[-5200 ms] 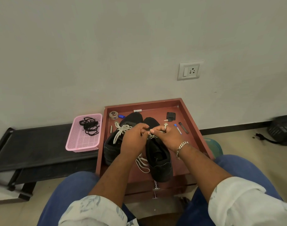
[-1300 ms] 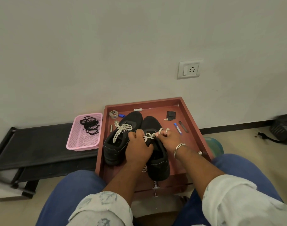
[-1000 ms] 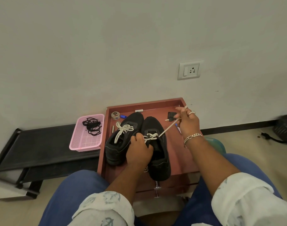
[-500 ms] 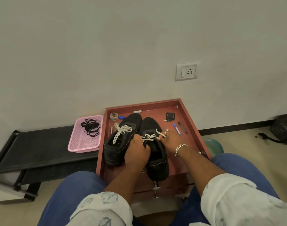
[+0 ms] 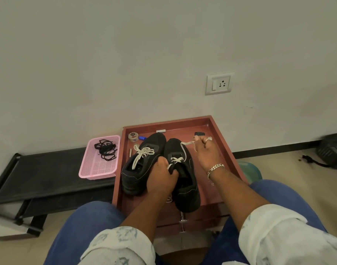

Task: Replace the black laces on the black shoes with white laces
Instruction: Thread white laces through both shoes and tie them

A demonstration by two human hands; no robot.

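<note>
Right hand (image 5: 206, 152) risen (grip pinching), white lace (image 5: 184, 150) below

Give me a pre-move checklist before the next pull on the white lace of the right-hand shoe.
1. Left hand steadies right-hand shoe: ok.
2. Right hand pinches white lace: ok.
3. Lace crossed at lower eyelets: ok; upper eyelets: cannot tell.
4. Left-hand shoe laced white: ok.
5. Black laces set aside in pink basket: ok.
6. Both shoes in tray: ok.
</note>
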